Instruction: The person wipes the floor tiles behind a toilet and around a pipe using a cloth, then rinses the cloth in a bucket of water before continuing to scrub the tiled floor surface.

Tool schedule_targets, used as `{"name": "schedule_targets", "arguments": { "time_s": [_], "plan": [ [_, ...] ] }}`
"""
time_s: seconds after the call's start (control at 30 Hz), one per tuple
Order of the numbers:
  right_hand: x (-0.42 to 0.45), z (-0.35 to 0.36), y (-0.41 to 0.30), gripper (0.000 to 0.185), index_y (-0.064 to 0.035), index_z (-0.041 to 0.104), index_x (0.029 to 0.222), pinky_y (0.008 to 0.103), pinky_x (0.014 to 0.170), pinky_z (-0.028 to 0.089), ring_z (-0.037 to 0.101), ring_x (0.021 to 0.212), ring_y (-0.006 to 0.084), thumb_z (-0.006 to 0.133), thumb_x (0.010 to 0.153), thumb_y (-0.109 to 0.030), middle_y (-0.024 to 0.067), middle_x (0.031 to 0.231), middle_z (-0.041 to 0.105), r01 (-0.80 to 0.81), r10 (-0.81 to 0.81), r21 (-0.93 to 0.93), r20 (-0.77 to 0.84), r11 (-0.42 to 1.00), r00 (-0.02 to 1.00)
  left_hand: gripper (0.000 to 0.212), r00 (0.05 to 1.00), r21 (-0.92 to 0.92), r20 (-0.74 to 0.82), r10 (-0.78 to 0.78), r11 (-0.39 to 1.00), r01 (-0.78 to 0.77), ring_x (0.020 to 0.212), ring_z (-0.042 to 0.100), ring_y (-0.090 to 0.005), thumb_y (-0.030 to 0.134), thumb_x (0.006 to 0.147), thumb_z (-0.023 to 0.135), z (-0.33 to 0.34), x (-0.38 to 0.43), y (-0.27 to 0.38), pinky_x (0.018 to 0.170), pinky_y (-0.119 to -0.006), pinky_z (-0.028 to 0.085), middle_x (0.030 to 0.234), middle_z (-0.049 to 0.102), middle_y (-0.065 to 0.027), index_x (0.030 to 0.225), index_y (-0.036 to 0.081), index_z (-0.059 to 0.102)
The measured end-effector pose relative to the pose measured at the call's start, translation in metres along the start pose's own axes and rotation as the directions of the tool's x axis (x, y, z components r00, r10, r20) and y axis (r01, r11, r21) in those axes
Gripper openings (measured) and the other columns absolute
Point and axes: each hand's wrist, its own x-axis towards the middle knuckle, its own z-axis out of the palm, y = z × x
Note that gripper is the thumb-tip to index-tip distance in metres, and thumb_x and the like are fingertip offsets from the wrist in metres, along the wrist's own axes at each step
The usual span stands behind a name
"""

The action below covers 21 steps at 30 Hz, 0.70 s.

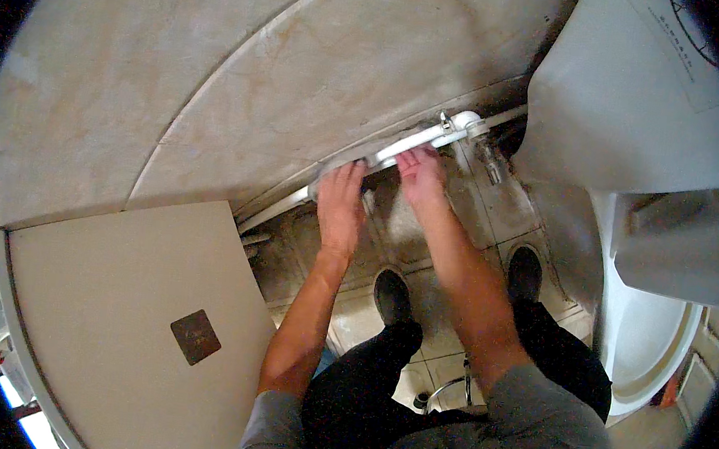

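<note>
A white plastic pipe (412,142) runs low along the foot of a tiled wall, with a bend and a small metal fitting (446,122) at its right end. My left hand (340,207) lies palm down over the pipe run, its fingertips at the wall and blurred. Just right of it, my right hand (422,176) has its fingers up against the underside of the white pipe. How firmly either hand grips is hidden. Beyond the left hand, a thinner pale pipe (276,209) continues toward a cabinet.
A beige cabinet (130,277) with a dark square label stands at left. At right are a large white panel (637,100) bearing writing and a white toilet-like bowl (645,344). A clear cylindrical part (492,162) hangs below the pipe bend. My shoes stand on the tiled floor (452,325).
</note>
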Motion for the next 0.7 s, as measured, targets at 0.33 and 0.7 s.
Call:
{"name": "schedule_targets", "arguments": {
  "time_s": [0.33,0.7],
  "plan": [
    [-0.026,-0.015,-0.021,0.045,-0.0056,0.049,0.133,0.0508,0.116,0.032,0.049,0.127,0.0326,0.040,0.102,-0.038,0.0141,0.136,0.053,-0.175,0.061,0.264,0.389,0.948,0.919,0.046,0.989,-0.209,0.138,-0.060,0.974,0.089,0.112,0.054,-0.0391,0.006,0.082,0.065,-0.004,0.029,0.019,0.099,-0.049,0.041,0.119,0.061,-0.0197,0.127,0.001,0.055],
    [-0.021,-0.013,0.033,0.047,-0.0109,0.060,0.112,0.0396,0.097,0.043,0.056,0.110,0.0280,0.040,0.100,-0.051,0.0081,0.112,0.065,-0.417,0.396,-0.024,0.368,0.909,0.841,0.036,0.939,0.102,0.082,-0.335,0.940,0.326,0.101,0.057,-0.0429,0.029,0.096,0.050,0.001,0.010,-0.017,0.093,-0.052,0.043,0.103,0.065,-0.0245,0.102,-0.003,0.065]
  ]
}}
